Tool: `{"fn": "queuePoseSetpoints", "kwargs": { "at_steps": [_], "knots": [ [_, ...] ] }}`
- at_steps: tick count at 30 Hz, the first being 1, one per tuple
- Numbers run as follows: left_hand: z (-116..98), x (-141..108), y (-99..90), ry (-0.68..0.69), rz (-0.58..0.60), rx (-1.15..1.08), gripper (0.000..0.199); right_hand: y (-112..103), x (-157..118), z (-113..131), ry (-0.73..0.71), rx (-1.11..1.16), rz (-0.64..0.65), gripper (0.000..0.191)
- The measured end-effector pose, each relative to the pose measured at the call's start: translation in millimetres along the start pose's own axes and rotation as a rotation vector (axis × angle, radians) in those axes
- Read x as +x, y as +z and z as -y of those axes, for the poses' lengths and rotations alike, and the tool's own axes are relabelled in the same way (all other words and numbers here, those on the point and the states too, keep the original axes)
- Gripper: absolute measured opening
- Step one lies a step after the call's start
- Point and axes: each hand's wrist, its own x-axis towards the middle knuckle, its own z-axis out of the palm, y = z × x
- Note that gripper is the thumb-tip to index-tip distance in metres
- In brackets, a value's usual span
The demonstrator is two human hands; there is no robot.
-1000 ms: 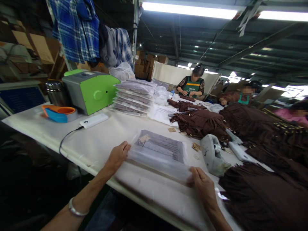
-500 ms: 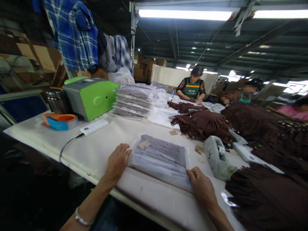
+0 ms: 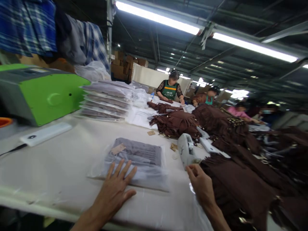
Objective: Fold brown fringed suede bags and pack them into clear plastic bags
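A clear plastic bag (image 3: 149,173) with a dark folded item and a tan tag (image 3: 118,148) inside lies flat on the white table (image 3: 57,166). My left hand (image 3: 117,186) rests on the bag's lower left part, fingers spread. Right of the bag, my right hand (image 3: 198,179) is at the front end of a grey tape dispenser (image 3: 186,150), thumb and forefinger pinched together. Whatever is between those fingertips is too small to make out.
Brown fringed pieces (image 3: 245,183) are heaped on the right. Stacked bagged items (image 3: 104,101), a green machine (image 3: 51,99) and a white power bank (image 3: 45,134) stand to the left. Across the table, a person in a green apron (image 3: 169,91) works.
My left hand has let go of the bag's left edge and now lies spread on top. My right hand has left the bag's right corner for the tape dispenser. The view has swung right.
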Motion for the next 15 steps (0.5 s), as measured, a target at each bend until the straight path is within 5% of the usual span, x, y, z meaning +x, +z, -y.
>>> {"fn": "queuePoseSetpoints", "kwargs": {
  "at_steps": [3, 5, 10, 15],
  "knots": [
    [4.0, 0.3, 6.9, 0.028, -0.042, 0.009, 0.065, -36.6, 31.5, -17.0, 0.087, 0.147, -0.154, 0.035],
    [5.3, 0.7, 11.0, 0.045, -0.064, 0.012, 0.062, -47.7, 57.5, -23.8, 0.137, 0.173, -0.120, 0.033],
    [7.5, 0.5, 15.8, 0.040, -0.081, 0.006, 0.056, -31.6, 106.4, -31.4, 0.305, 0.283, 0.108, 0.029],
    [9.1, 0.5, 16.2, 0.072, -0.098, 0.043, 0.059, -14.8, 117.0, -31.0, 0.392, 0.451, 0.204, 0.027]
  ]
}}
